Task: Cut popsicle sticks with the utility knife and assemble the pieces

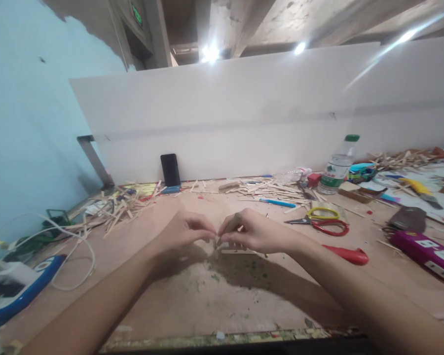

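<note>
My left hand (pixel 183 230) and my right hand (pixel 254 230) meet above the middle of the table, their fingertips almost touching. Both are closed in a pinch around something small and dark at the fingertips, too small to make out. Just under my right hand lies a flat pale wooden stick (pixel 239 251); whether the fingers touch it I cannot tell. To the right of that hand are scissors (pixel 320 223) with one yellow and one red handle, and a red-handled tool (pixel 350 254). A blue pen-like tool (pixel 279 202) lies behind my right hand.
Loose wooden sticks (pixel 259 191) are heaped along the back panel, where a black phone (pixel 169 170) leans. A water bottle (pixel 335 172) stands at back right. A purple power strip (pixel 427 257) lies right; a blue-edged power strip (pixel 27 291) and white cable (pixel 92 261) lie left.
</note>
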`<move>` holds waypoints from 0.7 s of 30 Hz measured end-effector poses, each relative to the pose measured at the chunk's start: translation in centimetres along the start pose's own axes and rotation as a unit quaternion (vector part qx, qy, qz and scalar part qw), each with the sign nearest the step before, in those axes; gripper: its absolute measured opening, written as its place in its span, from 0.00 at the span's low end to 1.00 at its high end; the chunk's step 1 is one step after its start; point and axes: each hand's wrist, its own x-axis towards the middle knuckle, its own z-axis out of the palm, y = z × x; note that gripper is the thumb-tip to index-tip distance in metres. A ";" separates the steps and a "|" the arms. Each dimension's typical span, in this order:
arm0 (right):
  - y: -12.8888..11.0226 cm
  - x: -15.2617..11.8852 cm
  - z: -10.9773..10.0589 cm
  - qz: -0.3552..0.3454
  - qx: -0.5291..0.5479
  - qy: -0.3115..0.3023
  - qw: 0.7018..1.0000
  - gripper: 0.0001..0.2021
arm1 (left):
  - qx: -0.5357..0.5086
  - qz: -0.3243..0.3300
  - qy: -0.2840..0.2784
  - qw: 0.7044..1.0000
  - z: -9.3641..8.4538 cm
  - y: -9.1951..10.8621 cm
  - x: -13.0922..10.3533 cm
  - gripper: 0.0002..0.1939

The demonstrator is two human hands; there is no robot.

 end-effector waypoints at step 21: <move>-1.1 0.4 0.4 0.033 -0.042 -0.011 0.999 0.08 | -0.021 0.014 -0.015 1.000 0.2 1.4 0.4 0.01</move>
